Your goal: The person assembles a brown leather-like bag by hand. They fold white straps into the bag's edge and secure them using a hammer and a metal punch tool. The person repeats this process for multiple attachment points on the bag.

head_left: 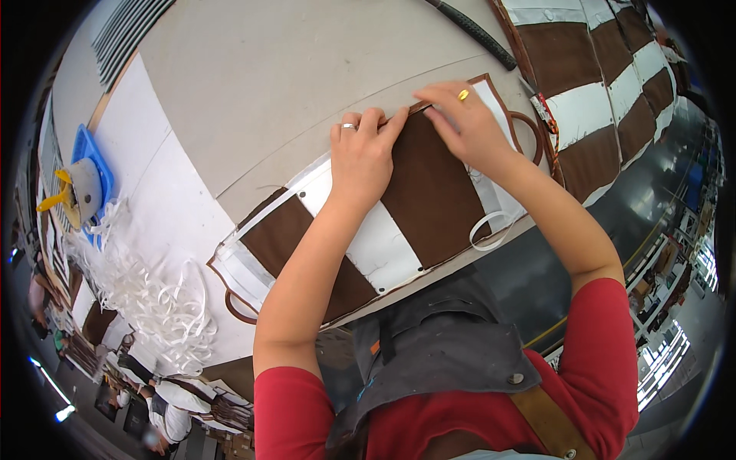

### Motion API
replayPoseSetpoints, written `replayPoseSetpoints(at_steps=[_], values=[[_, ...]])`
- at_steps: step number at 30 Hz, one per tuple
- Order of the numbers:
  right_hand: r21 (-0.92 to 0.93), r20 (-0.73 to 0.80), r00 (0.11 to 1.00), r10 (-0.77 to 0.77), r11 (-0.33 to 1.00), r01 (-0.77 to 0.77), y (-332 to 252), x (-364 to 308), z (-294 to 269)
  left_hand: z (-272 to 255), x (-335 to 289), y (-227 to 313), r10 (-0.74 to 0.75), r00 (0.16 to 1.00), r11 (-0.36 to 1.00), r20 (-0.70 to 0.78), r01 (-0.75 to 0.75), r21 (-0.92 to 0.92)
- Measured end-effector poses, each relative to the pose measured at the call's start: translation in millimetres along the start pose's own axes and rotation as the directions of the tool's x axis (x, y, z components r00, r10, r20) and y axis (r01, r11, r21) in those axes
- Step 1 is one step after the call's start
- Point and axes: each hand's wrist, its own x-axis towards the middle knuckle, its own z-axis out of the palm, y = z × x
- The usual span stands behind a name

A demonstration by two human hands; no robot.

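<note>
grey apron (452,345) nearest; left hand (362,159) rests on the striped panel (429,188) (grip unclear), right hand (469,126) pinches it; loops (539,138) seem done, white strip (483,247) remains loose.

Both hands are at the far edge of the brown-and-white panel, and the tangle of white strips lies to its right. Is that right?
Not quite: the head view shows the tangle of white strips to the left of the brown-and-white panel. The left hand and right hand are indeed at its far edge.
</note>
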Motion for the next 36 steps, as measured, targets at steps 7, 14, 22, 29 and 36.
replayPoseSetpoints(at_steps=[7,14,22,29,36], values=[[-0.052,0.089,0.994,-0.064,0.996,0.068,-6,-5,15,-19,-12,-18,-0.232,0.970,0.889,0.077,0.243,-0.388],[-0.155,0.159,0.979,-0.129,0.976,0.153,-7,-2,14,-13,-22,-27,0.045,0.996,0.975,-0.071,-0.060,-0.214],[-0.181,0.096,0.985,-0.142,0.971,0.157,-17,3,9,-13,-23,-18,0.108,0.993,0.994,-0.044,-0.109,-0.022],[-0.158,0.132,0.974,-0.182,0.966,0.202,-23,-10,29,-22,-27,-21,-0.135,0.991,0.960,-0.026,0.124,-0.252],[-0.202,0.164,0.968,-0.189,0.954,0.221,-27,-5,29,-32,-40,-37,-0.188,0.982,0.907,0.010,0.177,-0.383]])
